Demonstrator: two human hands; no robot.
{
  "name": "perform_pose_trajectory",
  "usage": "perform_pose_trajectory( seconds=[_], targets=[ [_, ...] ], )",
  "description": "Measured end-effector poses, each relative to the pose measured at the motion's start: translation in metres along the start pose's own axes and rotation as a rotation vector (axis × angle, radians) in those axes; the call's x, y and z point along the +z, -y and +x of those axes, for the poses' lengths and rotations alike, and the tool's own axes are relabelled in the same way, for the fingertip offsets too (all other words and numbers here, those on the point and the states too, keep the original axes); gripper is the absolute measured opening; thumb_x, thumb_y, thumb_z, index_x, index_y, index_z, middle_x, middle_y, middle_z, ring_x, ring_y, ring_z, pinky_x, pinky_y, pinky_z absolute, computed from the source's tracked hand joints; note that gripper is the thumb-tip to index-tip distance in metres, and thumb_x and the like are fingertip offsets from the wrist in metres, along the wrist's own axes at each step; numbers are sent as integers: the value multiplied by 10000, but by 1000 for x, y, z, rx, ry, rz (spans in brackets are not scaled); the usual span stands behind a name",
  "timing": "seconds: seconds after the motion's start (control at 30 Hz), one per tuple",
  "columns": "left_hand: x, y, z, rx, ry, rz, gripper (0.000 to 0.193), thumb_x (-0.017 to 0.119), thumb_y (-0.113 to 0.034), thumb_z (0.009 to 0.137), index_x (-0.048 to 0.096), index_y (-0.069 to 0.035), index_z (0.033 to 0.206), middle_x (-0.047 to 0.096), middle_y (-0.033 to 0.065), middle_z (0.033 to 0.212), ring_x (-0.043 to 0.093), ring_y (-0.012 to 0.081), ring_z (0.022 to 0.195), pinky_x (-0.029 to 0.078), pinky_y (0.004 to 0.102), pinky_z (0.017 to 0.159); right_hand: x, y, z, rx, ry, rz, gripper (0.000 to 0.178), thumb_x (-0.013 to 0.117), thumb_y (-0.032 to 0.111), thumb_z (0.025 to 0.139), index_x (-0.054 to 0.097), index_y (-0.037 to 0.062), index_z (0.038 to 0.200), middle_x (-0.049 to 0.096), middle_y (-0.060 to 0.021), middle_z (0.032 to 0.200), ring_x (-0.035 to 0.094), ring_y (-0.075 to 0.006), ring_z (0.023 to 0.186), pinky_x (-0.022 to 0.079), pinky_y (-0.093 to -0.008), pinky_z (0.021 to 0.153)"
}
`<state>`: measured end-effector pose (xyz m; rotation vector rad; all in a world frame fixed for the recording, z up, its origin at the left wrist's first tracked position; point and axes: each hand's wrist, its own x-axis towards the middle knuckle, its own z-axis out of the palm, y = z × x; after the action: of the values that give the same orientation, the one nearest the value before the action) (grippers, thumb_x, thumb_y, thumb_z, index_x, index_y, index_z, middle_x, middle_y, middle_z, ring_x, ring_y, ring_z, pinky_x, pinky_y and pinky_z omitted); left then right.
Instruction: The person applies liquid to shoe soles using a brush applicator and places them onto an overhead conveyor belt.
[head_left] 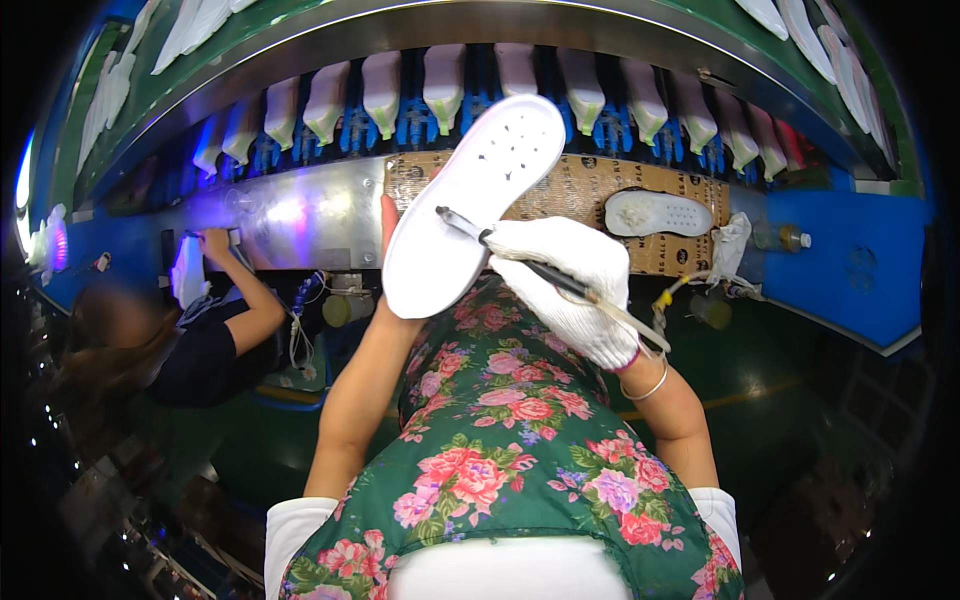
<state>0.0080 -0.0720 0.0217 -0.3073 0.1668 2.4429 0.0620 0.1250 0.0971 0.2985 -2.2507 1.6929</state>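
Observation:
My bare left hand supports a white shoe sole from beneath, its fingers mostly hidden behind it. The sole is tilted up toward me and has small dark holes in its far, wider part. In a white knitted glove, my right hand is closed around a slim dark-handled brush. The brush tip rests on or just over the sole's middle, near its left edge. From the brush's rear end a pale tube runs past my right wrist.
Printed cardboard covers the bench, with another white sole on it. White cloth and a capped bottle stand right. Shoe-shaped forms line the back beneath an overhead shelf. A co-worker handles a white piece at left.

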Motion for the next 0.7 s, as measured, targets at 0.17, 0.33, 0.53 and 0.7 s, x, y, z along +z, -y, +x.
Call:
perform_pose_trajectory(
  seconds=[0.17, 0.33, 0.53, 0.7],
  targets=[
    [-20, 17, -4, 65, 53, 253, 1060, 659, -655, 758, 248, -109, 1567, 394, 310, 1468, 448, 495, 1308, 386, 634, 1078, -5, 16, -1, -38, -78, -44, 199, 784, 26, 773, 757, 42, 969, 748, -120, 908, 731, -242, 794, 575, -327, 714],
    [-3, 43, 8, -29, 297, -25, 1080, 648, -746, 750, 288, -111, 1546, 445, 266, 1459, 507, 423, 1293, 461, 547, 1057, -5, 34, 6, -47, -80, -169, 196, 800, 37, 751, 753, 14, 940, 752, -147, 936, 735, -260, 821, 567, -334, 747],
    [4, 60, 10, 106, -69, 217, 1043, 580, -804, 764, 304, -175, 1549, 451, 159, 1491, 460, 364, 1359, 364, 557, 1152, -3, 34, 20, -161, -141, -196, 214, 788, 20, 762, 755, 20, 974, 754, -146, 980, 736, -265, 881, 561, -355, 801],
    [-8, 75, 22, 122, 42, 32, 1024, 584, -805, 760, 332, -186, 1537, 462, 143, 1485, 466, 352, 1357, 366, 543, 1155, 6, 31, 24, -256, -142, -295, 342, 757, 28, 760, 748, 53, 1101, 739, -143, 1045, 719, -274, 867, 553, -356, 773]
  ],
)
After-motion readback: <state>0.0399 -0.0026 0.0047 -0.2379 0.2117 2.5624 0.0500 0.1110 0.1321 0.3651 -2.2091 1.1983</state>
